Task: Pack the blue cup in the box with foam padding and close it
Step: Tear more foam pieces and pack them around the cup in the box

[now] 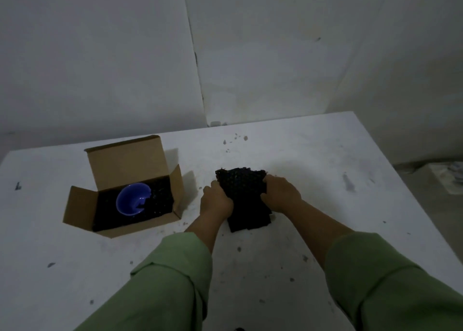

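1. Both grips, left hand point(217, 200) and right hand point(280, 193), clutched the foam stack point(244, 197) on the tabletop point(325, 180).
2. Open box point(120, 192) with blue cup point(131, 200) lay left of the grips, nearer the left hand.

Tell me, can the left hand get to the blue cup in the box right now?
Probably not at once: both hands, left and right, grip the black foam. The box is open, so the cup lies uncovered.

Box point(125, 165): I am reading no print on its cardboard flaps.
Counter point(325, 155): I am seeing only specks, no writing.
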